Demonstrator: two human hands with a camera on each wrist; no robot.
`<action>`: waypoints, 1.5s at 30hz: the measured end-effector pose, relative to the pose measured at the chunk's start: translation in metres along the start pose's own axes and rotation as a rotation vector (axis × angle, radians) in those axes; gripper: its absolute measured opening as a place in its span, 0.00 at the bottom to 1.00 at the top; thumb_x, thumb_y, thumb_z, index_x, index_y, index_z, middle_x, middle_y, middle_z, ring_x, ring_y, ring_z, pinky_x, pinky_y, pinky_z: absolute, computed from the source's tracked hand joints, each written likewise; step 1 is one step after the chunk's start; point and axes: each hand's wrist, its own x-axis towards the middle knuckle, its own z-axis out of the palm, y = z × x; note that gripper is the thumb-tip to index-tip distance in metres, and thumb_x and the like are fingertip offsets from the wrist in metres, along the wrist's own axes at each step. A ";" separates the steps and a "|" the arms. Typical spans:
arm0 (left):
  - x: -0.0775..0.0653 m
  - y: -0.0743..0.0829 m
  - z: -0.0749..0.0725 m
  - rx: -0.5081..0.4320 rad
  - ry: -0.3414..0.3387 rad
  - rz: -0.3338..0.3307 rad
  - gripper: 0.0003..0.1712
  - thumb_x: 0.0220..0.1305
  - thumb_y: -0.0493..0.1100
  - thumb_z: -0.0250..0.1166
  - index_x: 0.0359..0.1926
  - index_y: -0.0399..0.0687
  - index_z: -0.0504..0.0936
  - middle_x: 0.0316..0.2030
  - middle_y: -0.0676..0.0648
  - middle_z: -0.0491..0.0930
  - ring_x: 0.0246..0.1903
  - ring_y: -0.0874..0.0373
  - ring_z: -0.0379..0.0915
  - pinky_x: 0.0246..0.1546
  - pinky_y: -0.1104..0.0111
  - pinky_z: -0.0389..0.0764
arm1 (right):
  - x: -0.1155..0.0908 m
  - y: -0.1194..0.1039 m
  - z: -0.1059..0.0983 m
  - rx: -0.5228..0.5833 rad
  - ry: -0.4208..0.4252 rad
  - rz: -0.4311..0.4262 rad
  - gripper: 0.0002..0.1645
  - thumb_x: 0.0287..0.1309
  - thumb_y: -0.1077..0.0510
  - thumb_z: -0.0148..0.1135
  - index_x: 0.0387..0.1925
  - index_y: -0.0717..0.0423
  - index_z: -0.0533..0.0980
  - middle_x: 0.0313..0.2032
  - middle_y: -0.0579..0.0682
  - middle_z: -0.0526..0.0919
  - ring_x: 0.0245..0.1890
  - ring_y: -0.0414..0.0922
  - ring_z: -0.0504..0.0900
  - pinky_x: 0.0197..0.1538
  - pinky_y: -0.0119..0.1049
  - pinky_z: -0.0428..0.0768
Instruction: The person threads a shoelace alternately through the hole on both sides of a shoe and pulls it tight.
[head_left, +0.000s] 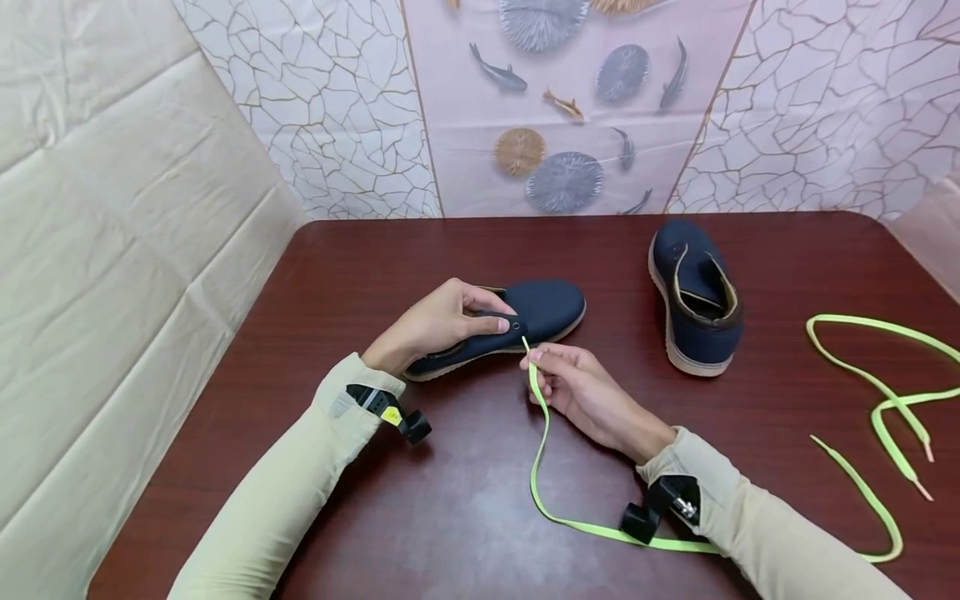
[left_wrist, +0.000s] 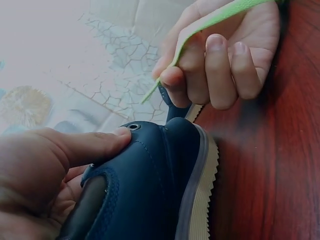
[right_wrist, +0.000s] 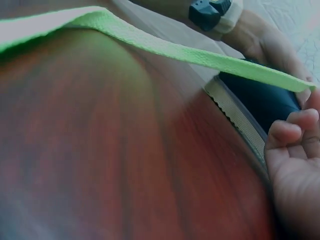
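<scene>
In left hand [head_left: 444, 323], shoe [head_left: 546, 307] points right

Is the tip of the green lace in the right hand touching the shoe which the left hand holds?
Apart. The left wrist view shows a clear gap between the lace tip and the top of the shoe.

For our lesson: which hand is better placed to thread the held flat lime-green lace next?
Probably the right hand: it pinches the lace near its tip; the left hand holds the tan-soled navy shoe.
</scene>
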 end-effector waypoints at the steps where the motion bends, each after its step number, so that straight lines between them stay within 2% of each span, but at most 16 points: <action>1: 0.000 0.001 0.001 0.004 -0.001 0.003 0.10 0.63 0.44 0.71 0.46 0.54 0.89 0.47 0.55 0.86 0.52 0.65 0.76 0.51 0.67 0.76 | -0.001 0.000 0.001 -0.004 0.001 0.004 0.12 0.73 0.56 0.53 0.40 0.63 0.76 0.24 0.45 0.73 0.26 0.39 0.69 0.35 0.31 0.73; 6: 0.001 0.003 0.004 0.016 -0.007 0.030 0.10 0.63 0.45 0.71 0.46 0.56 0.89 0.46 0.56 0.85 0.50 0.65 0.77 0.50 0.67 0.76 | -0.002 -0.003 -0.001 -0.015 0.030 0.010 0.14 0.73 0.55 0.53 0.42 0.66 0.74 0.24 0.45 0.72 0.26 0.40 0.69 0.35 0.31 0.73; 13: 0.001 0.006 0.005 0.050 -0.008 0.053 0.10 0.63 0.43 0.70 0.46 0.55 0.89 0.45 0.57 0.86 0.46 0.65 0.75 0.46 0.69 0.75 | -0.001 -0.005 -0.003 -0.028 -0.005 0.015 0.16 0.73 0.54 0.53 0.43 0.67 0.73 0.25 0.46 0.72 0.26 0.41 0.69 0.36 0.32 0.74; 22: 0.001 0.006 0.005 0.083 -0.013 0.085 0.10 0.63 0.43 0.70 0.46 0.54 0.89 0.40 0.56 0.86 0.37 0.64 0.71 0.41 0.70 0.72 | 0.002 -0.004 -0.004 -0.036 -0.003 0.010 0.17 0.73 0.53 0.54 0.43 0.67 0.73 0.25 0.45 0.73 0.26 0.40 0.70 0.37 0.32 0.75; 26: -0.002 0.007 0.005 0.111 -0.022 0.081 0.10 0.63 0.44 0.70 0.47 0.56 0.89 0.29 0.56 0.82 0.28 0.63 0.66 0.32 0.70 0.69 | 0.003 -0.004 -0.003 -0.027 -0.010 0.012 0.15 0.73 0.54 0.54 0.42 0.66 0.75 0.25 0.45 0.73 0.27 0.40 0.69 0.36 0.31 0.75; 30: -0.003 0.007 0.005 0.135 -0.038 0.088 0.10 0.63 0.46 0.70 0.46 0.58 0.89 0.20 0.55 0.70 0.21 0.61 0.58 0.24 0.68 0.62 | 0.003 -0.002 -0.003 -0.026 -0.011 0.017 0.14 0.73 0.55 0.54 0.41 0.64 0.75 0.24 0.45 0.73 0.26 0.40 0.70 0.37 0.31 0.76; 33: -0.004 0.007 0.005 0.150 -0.059 0.108 0.11 0.63 0.47 0.70 0.46 0.59 0.89 0.22 0.56 0.75 0.23 0.61 0.60 0.24 0.69 0.62 | 0.002 -0.001 -0.003 -0.030 -0.013 0.016 0.13 0.73 0.55 0.54 0.40 0.63 0.75 0.24 0.45 0.73 0.26 0.40 0.70 0.37 0.31 0.76; 36: -0.005 0.008 0.004 0.170 -0.086 0.135 0.11 0.64 0.48 0.70 0.47 0.60 0.89 0.32 0.59 0.84 0.29 0.63 0.66 0.28 0.70 0.66 | 0.001 0.000 -0.002 -0.031 -0.018 0.012 0.12 0.73 0.55 0.54 0.39 0.62 0.76 0.24 0.45 0.73 0.26 0.40 0.70 0.37 0.31 0.75; 38: -0.007 0.009 0.002 0.166 -0.110 0.150 0.11 0.66 0.48 0.68 0.48 0.59 0.89 0.37 0.59 0.86 0.35 0.66 0.73 0.35 0.71 0.73 | 0.001 0.001 -0.002 -0.032 -0.023 0.011 0.13 0.73 0.55 0.53 0.40 0.62 0.76 0.24 0.45 0.73 0.27 0.40 0.70 0.37 0.32 0.75; 40: -0.009 0.011 0.000 0.152 -0.135 0.162 0.11 0.70 0.47 0.64 0.48 0.56 0.89 0.43 0.59 0.86 0.44 0.67 0.77 0.46 0.71 0.76 | 0.001 0.001 -0.001 -0.033 -0.025 0.009 0.14 0.73 0.55 0.53 0.41 0.64 0.76 0.25 0.45 0.73 0.27 0.40 0.70 0.37 0.32 0.75; 43: -0.011 0.013 -0.004 0.109 -0.195 0.140 0.17 0.77 0.47 0.52 0.52 0.54 0.87 0.51 0.57 0.84 0.58 0.68 0.73 0.60 0.70 0.71 | 0.000 0.002 0.000 -0.036 -0.024 0.006 0.16 0.73 0.55 0.53 0.42 0.67 0.74 0.24 0.45 0.73 0.27 0.40 0.70 0.38 0.32 0.75; 44: -0.013 0.015 -0.005 0.089 -0.219 0.114 0.20 0.78 0.47 0.48 0.54 0.55 0.86 0.53 0.58 0.82 0.55 0.68 0.74 0.56 0.71 0.71 | 0.000 0.003 0.000 -0.036 -0.023 0.003 0.16 0.73 0.55 0.54 0.43 0.68 0.74 0.24 0.45 0.73 0.27 0.40 0.70 0.38 0.32 0.75; 45: -0.014 0.016 -0.006 0.072 -0.242 0.088 0.22 0.79 0.46 0.44 0.55 0.57 0.85 0.53 0.59 0.81 0.47 0.67 0.75 0.51 0.71 0.72 | 0.000 0.003 0.000 -0.037 -0.023 0.001 0.16 0.73 0.55 0.54 0.43 0.68 0.74 0.24 0.45 0.73 0.27 0.40 0.70 0.37 0.32 0.75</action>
